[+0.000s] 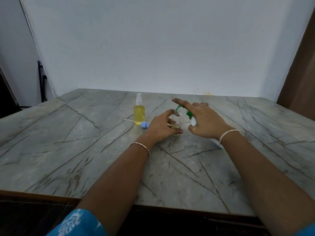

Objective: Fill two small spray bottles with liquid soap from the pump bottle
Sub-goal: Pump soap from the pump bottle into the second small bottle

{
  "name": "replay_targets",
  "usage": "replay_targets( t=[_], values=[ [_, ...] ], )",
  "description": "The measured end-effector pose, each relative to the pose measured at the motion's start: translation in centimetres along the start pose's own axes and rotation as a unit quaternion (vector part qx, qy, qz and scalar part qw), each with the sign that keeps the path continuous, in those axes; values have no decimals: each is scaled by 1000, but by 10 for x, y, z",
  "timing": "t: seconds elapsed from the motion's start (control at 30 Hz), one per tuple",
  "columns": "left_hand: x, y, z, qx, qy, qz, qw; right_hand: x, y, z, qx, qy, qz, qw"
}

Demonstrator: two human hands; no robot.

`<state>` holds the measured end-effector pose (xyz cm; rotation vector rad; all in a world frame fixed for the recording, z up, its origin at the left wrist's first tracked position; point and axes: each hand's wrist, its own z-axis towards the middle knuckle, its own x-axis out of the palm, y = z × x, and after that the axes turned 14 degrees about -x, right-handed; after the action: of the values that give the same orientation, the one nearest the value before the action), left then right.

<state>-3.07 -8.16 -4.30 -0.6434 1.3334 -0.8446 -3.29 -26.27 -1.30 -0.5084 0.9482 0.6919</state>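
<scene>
Head view, looking down across a grey, marble-patterned table. Near the middle, the left hand wraps its fingers and thumb round a small clear bottle. The bottle is uncapped and holds only a thin layer of yellow soap at the bottom.

Just to its right, the right hand lies over the green spout of the pump bottle. Its fingers are stretched out fairly straight, with the forefinger reaching forward along the top. Most of the white pump bottle is hidden under the palm. The spout tip sits at the mouth of the clear bottle.

Behind and to the left stands 1 spray bottle, capped in white and nearly full of yellow soap. A blue spray cap with its thin tube lies just in front of it.

It looks as if 1 of the 2 bottles is done and the second is barely begun. To pump well, keep the spout tip right over the narrow mouth and hold the small bottle firm and upright. Press in slow, full strokes, since thick soap could run down the outside. Stop short of the neck so the tube and cap still fit.
</scene>
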Motion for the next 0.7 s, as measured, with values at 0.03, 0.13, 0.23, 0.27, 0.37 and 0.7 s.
replay_targets(
  t=[0.03, 0.13, 0.23, 0.27, 0.37, 0.7],
  values=[
    [0, -1, -1, 0, 1, 2, 1000, 0, 0, 0, 1, 1, 1, 1000],
    [0, -1, 0, -1, 2, 0, 1000, -1, -1, 0, 13, 1, 14, 1000],
    [0, 0, 0, 1, 2, 3, 1000, 1, 0, 2, 16, -7, 17, 1000],
    [0, 0, 0, -1, 3, 5, 1000, 2, 0, 3, 16, -11, 17, 1000],
    [1, 0, 0, -2, 3, 2, 1000, 3, 2, 5, 20, -17, 15, 1000],
    [1, 0, -1, -5, -3, 1, 1000, 0, 4, 2, 28, -5, 2, 1000]
  ],
)
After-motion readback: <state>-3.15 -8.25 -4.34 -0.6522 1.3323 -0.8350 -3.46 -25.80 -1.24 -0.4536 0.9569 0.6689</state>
